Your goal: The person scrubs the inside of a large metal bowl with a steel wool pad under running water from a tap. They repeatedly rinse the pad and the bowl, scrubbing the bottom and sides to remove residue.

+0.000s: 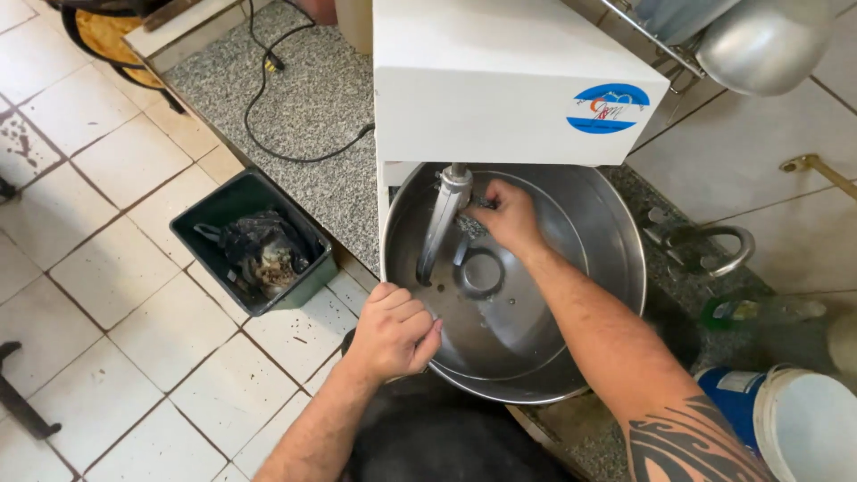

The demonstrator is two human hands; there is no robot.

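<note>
We've got our left hand [393, 332] w/ its grip clamped on the near rim of the steel mixer bowl [571, 295], which sits on the granite counter [312, 125] under the white machine housing [500, 80]. Our right hand [509, 217] is inside, fingers closed around a steel scrubber pad [470, 225] pressed against the dough hook [440, 219]. A dark green bin [254, 241] stands on the floor to the left.

The speckled granite counter [312, 116] carries the white mixer [500, 80] (with steel bowl [607, 241]) and a black cord [268, 134].
</note>
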